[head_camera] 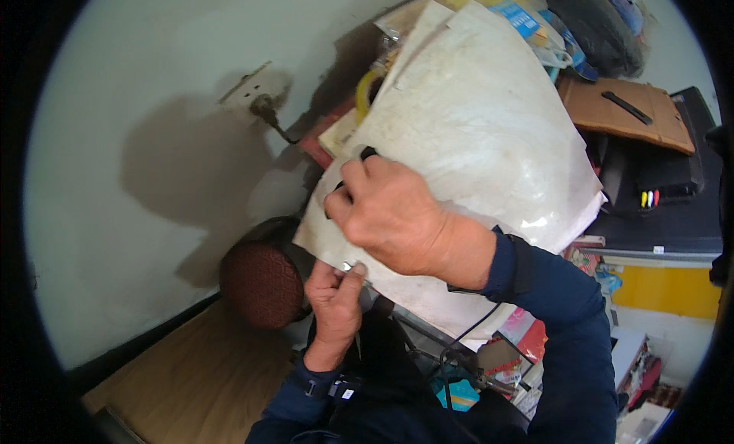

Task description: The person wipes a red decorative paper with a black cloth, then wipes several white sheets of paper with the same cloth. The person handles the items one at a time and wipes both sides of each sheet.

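Note:
A large off-white sheet (487,117), glossy and stained, lies over other sheets before me. My right hand (395,211) is curled above its near left part, fingers closed around a black object (368,152) that shows only in part, so I cannot tell its kind. Lower down, my left hand (338,300) pinches a small shiny metal piece (348,267) between thumb and finger at the sheet's lower edge. What lies under my right palm is hidden.
A wall socket (252,91) with a plugged-in cord is at the left. Below it stands a round stool with a brown top (264,284). Yellow tape (362,97) and plastic bags lie beyond the sheet. A cardboard piece (625,111) rests at the right. A black cable hangs below.

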{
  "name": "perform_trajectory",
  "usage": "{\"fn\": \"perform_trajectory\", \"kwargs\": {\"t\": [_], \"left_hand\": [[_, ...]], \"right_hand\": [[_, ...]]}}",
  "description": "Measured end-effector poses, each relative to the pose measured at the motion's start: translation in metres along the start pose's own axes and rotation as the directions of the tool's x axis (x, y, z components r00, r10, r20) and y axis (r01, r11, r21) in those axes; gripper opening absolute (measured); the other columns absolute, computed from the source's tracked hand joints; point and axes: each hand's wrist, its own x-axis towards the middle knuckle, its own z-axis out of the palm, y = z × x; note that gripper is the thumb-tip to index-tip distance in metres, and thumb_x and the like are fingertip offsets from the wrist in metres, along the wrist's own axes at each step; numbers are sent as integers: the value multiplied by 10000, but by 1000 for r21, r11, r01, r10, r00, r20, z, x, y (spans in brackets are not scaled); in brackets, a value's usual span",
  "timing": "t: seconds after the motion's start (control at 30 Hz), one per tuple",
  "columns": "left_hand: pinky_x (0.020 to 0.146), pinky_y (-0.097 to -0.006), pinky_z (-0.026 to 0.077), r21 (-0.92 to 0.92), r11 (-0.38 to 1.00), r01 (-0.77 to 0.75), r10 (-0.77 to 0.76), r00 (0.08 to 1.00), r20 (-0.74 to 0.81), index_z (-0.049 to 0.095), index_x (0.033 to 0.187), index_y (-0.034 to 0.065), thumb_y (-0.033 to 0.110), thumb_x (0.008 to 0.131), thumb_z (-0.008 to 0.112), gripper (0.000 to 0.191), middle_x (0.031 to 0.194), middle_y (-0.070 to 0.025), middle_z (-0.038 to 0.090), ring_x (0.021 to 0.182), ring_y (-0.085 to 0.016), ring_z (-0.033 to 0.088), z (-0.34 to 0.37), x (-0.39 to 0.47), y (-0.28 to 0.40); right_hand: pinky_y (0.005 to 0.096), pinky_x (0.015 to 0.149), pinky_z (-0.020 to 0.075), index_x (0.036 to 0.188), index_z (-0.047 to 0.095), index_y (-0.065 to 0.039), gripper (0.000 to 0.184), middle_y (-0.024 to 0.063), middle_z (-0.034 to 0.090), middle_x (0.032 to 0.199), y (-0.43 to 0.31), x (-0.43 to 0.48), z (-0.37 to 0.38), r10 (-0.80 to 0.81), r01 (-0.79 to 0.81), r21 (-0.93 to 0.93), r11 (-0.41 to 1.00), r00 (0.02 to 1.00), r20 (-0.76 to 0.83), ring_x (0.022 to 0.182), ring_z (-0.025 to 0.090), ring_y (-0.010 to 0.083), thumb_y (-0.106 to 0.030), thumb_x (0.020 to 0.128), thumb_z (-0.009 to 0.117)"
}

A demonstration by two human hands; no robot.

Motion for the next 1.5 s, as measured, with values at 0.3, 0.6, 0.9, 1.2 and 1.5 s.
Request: {"fn": "perform_trajectory", "kwargs": {"t": [0.3,0.6,0.9,1.2,1.5], "left_hand": [[1178,-376,513,14,1000,14,-14,1000,26,597,1611,-42,-50,1047,714,576,1503,-127,735,1348,-186,689,-4,-3,5],[1092,-326,540,45,998,-37,35,998,44,611,1581,-68,-87,1063,684,524,1440,-120,746,1252,-157,699,-1,-3,11],[1088,-332,549,75,996,-39,33,997,75,605,1579,-79,-93,1061,675,522,1441,-129,749,1249,-171,712,1,3,16],[1032,-306,556,71,997,-20,14,997,74,652,1524,-82,-89,1053,686,472,1360,-111,784,1167,-143,727,-2,0,17],[975,-292,561,80,997,-3,-3,998,65,716,1442,-66,-68,1044,726,398,1286,-90,804,1095,-117,721,-6,2,14]], "right_hand": [[472,684,581,1043,705,-103,147,145,611,942,54,-58,-28,410,-471,-170,865,861,-301,836,696,350,-90,898,723],[444,759,607,992,735,-91,195,126,632,982,5,-27,-9,117,-119,-9,993,987,-109,938,699,321,-156,815,782],[440,752,613,1060,731,-114,172,135,622,995,-1,-67,-12,116,-124,145,982,991,67,919,710,329,-113,888,734],[493,686,560,1018,680,-90,137,152,595,939,58,-108,-16,500,-553,-70,830,795,-345,858,672,386,-56,892,723],[450,731,569,1033,706,-75,187,145,599,1003,-19,-52,27,174,-132,208,969,965,-197,902,667,354,-99,851,741]]}}
